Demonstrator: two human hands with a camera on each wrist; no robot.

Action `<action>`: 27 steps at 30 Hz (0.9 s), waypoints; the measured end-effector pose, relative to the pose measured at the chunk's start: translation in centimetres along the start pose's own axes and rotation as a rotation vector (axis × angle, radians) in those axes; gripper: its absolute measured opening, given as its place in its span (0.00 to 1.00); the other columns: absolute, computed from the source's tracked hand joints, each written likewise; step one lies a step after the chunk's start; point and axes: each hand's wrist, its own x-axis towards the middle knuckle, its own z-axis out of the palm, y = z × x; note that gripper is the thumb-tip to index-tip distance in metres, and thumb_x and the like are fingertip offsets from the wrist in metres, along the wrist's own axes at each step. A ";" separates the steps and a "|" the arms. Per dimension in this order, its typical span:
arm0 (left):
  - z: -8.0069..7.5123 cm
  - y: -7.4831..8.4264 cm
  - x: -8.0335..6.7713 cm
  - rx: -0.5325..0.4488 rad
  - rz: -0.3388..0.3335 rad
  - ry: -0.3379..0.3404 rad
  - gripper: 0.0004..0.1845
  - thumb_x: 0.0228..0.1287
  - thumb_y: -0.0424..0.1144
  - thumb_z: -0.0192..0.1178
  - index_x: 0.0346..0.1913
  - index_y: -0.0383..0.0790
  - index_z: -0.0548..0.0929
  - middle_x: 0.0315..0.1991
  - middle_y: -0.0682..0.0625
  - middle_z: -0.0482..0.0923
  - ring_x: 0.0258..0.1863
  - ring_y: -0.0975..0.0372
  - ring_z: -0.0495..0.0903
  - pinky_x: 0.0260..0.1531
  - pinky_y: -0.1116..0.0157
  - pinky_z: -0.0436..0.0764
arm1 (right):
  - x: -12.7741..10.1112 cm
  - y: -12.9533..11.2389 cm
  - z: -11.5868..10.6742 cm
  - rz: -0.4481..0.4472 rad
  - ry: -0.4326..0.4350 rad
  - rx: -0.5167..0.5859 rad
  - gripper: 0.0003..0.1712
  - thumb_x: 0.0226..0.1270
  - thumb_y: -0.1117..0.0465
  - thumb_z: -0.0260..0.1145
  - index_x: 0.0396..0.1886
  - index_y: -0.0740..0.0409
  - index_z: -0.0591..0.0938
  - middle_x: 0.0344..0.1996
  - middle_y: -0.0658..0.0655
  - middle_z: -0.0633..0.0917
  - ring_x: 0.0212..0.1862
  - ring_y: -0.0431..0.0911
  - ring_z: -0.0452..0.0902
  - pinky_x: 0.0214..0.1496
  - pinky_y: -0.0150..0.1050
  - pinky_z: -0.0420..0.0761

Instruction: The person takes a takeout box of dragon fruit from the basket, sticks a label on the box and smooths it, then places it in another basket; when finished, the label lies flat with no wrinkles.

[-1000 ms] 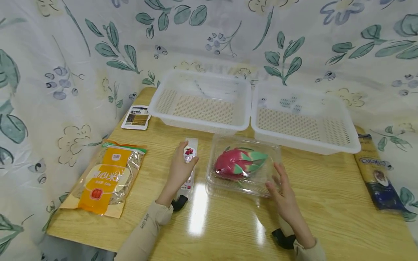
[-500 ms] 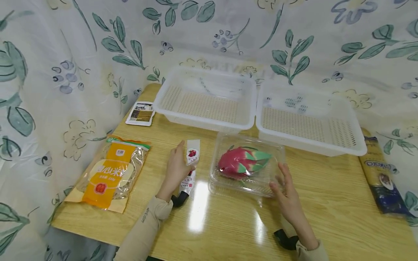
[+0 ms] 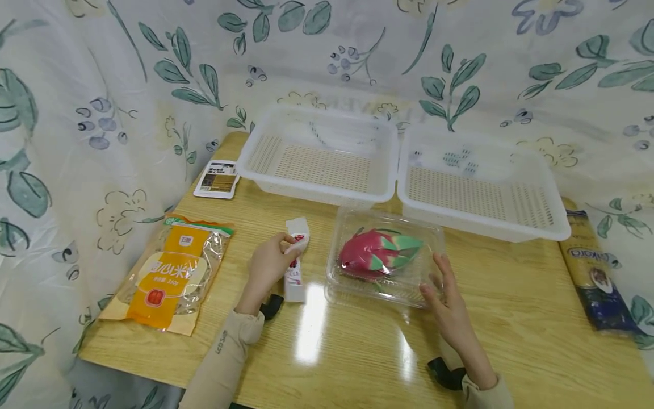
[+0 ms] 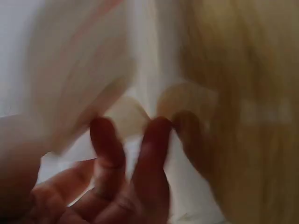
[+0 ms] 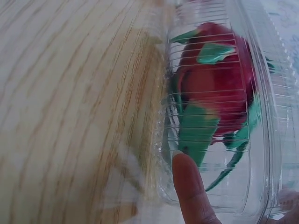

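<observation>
My left hand (image 3: 267, 262) pinches a narrow white packet (image 3: 294, 278) printed with small red fruit pictures. The packet bends at the fingertips, and the hand covers part of its middle. In the blurred left wrist view, thumb and fingers (image 4: 154, 144) meet on its pale wrapping. A dragon fruit (image 3: 375, 253), pink with green scales, lies inside a clear lidded plastic box (image 3: 334, 284). Beside the box's right front corner, my right hand (image 3: 452, 312) has its fingers extended. The right wrist view shows one straight fingertip (image 5: 187, 172) right at the box's ribbed wall.
Two white perforated baskets, left (image 3: 317, 196) and right (image 3: 475, 224), stand side by side behind the box. An orange-labelled bag (image 3: 168, 275) and a small flat pouch (image 3: 217, 179) lie on the left. A gold-and-blue packet (image 3: 598, 272) is at the table's (image 3: 526, 329) right edge.
My left fingers have closed on the narrow packet, which now bends and has turned slightly. The right hand stays beside the box.
</observation>
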 end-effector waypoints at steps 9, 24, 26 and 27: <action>-0.4 -0.2 0.2 -0.495 -0.108 -0.180 0.18 0.69 0.29 0.54 0.60 0.41 0.80 0.61 0.34 0.74 0.27 0.62 0.86 0.23 0.68 0.82 | 0.0 0.2 -0.1 0.003 -0.007 -0.004 0.37 0.77 0.63 0.49 0.79 0.53 0.43 0.77 0.67 0.36 0.69 0.77 0.52 0.57 0.67 0.72; -1.2 1.6 -1.5 -0.639 -0.062 -0.121 0.16 0.71 0.38 0.56 0.57 0.40 0.82 0.45 0.33 0.84 0.34 0.52 0.88 0.17 0.75 0.75 | 0.2 -0.2 0.0 0.018 -0.002 -0.015 0.37 0.77 0.63 0.50 0.78 0.53 0.45 0.78 0.65 0.37 0.69 0.76 0.53 0.57 0.65 0.73; -1.2 1.7 -1.6 -0.674 -0.073 -0.094 0.15 0.70 0.37 0.56 0.57 0.38 0.82 0.43 0.30 0.84 0.36 0.49 0.88 0.18 0.73 0.78 | 0.2 -0.2 0.0 0.016 -0.004 -0.013 0.38 0.77 0.63 0.50 0.78 0.54 0.44 0.78 0.65 0.37 0.69 0.77 0.53 0.57 0.65 0.73; -1.3 1.7 -1.6 -0.687 -0.079 -0.080 0.15 0.70 0.36 0.56 0.56 0.38 0.82 0.43 0.30 0.84 0.35 0.50 0.88 0.18 0.73 0.79 | 0.2 -0.2 0.0 0.014 -0.006 -0.007 0.38 0.77 0.64 0.50 0.78 0.54 0.44 0.78 0.65 0.36 0.69 0.77 0.53 0.57 0.66 0.73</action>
